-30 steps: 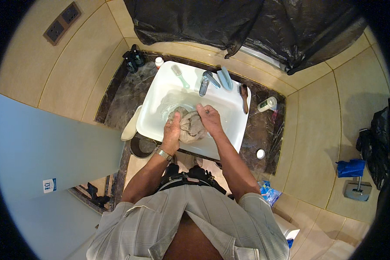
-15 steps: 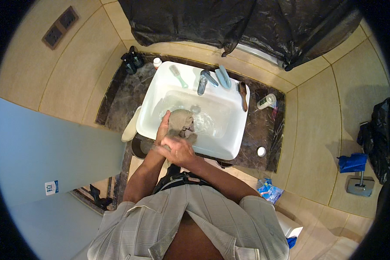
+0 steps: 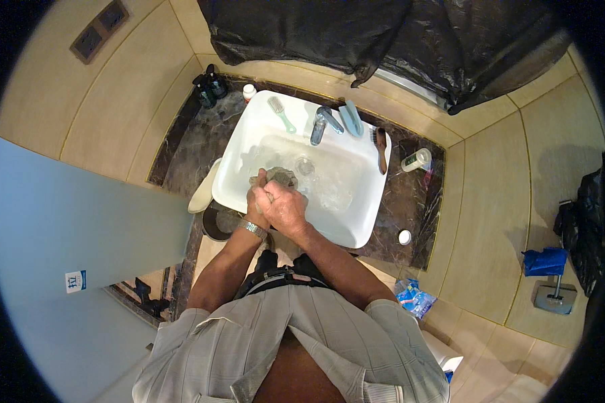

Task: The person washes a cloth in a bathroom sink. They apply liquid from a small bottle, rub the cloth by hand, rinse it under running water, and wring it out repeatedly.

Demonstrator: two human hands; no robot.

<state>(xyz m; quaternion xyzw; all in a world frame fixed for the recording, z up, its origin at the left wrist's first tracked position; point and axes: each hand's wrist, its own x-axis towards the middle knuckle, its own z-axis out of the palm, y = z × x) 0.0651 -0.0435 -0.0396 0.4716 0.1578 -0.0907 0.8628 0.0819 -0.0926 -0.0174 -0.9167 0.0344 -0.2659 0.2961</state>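
Over the near side of the white sink [image 3: 353, 232], both my hands grip a wet grey-brown cloth item [image 3: 284, 176], bunched up so that its kind cannot be told. My left hand [image 3: 257, 200], with a metal watch [image 3: 253, 229] at the wrist, is closed round its near left part, thumb pointing away from me. Pressed against it from the right, my right hand [image 3: 287, 209] has its fingers curled in on the same cloth. Much of the cloth is hidden by the hands. Shallow, rippled water lies in the basin beside the drain [image 3: 305, 166].
A chrome faucet [image 3: 321, 124] rises at the sink's back edge. On the rim lie a pale green brush [image 3: 281, 114], a light blue brush-like item [image 3: 351, 119] and a wooden brush [image 3: 381, 151]. White containers, dark pump bottles [image 3: 210, 87] and a round lid [image 3: 405, 237] stand around.
My right hand has moved up and forward from my left wrist onto the cloth. The cloth, spread wider before, is now bunched between both hands. The view has shifted slightly.
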